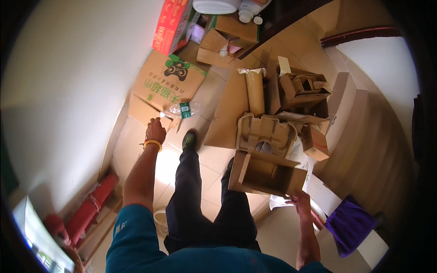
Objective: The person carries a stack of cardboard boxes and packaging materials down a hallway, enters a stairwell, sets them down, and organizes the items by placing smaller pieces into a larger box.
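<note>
My left hand (156,130), with a beaded bracelet at the wrist, has its fingers curled at the cap end of a clear plastic bottle (184,110) with a green label. Whether the fingers grip the bottle I cannot tell. Behind the bottle is a flattened cardboard box (160,80) with green print, against the wall. My right hand (301,204) pinches the lower right edge of an open cardboard box (235,177), whose hollow inside faces up. Just beyond that box lies a moulded pulp insert (249,131).
A brown paper roll (255,92), nested cardboard boxes (290,94) and a small carton (314,143) crowd the right. An open carton (235,29) and a red box (170,25) stand ahead. Purple cloth (351,225) lies at lower right, red rolls (92,204) at lower left.
</note>
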{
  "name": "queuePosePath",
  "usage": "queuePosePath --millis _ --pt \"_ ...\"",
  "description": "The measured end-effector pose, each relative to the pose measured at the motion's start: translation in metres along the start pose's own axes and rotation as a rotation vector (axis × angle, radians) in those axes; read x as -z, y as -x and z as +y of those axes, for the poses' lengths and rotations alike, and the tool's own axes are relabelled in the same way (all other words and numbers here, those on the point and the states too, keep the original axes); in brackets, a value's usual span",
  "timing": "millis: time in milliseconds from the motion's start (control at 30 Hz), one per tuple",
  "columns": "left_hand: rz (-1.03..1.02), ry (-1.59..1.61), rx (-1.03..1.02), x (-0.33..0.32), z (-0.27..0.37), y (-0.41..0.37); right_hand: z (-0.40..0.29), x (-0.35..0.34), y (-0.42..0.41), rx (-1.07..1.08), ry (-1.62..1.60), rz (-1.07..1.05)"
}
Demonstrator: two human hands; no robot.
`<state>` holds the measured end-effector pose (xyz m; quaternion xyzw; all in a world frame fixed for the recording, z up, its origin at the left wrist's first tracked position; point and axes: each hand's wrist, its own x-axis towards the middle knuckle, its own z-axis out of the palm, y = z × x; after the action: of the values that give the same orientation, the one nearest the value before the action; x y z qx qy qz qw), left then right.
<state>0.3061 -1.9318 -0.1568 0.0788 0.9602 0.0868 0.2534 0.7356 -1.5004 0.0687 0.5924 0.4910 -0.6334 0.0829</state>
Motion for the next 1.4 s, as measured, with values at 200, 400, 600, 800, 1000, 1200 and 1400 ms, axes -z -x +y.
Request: queuePosePath --millis 200,400,600,800,1000,1200,1400 --pt "-0.177 -0.308 -0.065 -0.070 -0.008 -0.096 0.014 -0.028 0.011 -0.150 0.032 0.195" --pt "-0.106 -0.173 -0.243 -0.115 -0.056 -0.110 0.025 -0.013 0.003 -0.157 0.021 0.125" --pt "-0.294 0.441 -0.120 -0.060 -0.003 -0.055 0.025 -0.029 0.003 -0.227 -0.086 0.143" --pt "-0.263 0.532 -0.208 0.013 0.100 0.035 0.036 -0.010 0.026 -0.157 -0.243 0.087" --pt "-0.310 0.523 -0.552 0.101 0.240 0.103 0.051 0.032 0.029 0.217 0.057 0.038" --pt "-0.263 0.270 -0.967 0.197 0.321 0.183 -0.059 0.040 0.036 0.231 -0.278 0.024" --pt "-0.242 -0.170 -1.075 0.218 0.364 0.228 -0.097 0.049 0.050 0.220 -0.208 -0.149"
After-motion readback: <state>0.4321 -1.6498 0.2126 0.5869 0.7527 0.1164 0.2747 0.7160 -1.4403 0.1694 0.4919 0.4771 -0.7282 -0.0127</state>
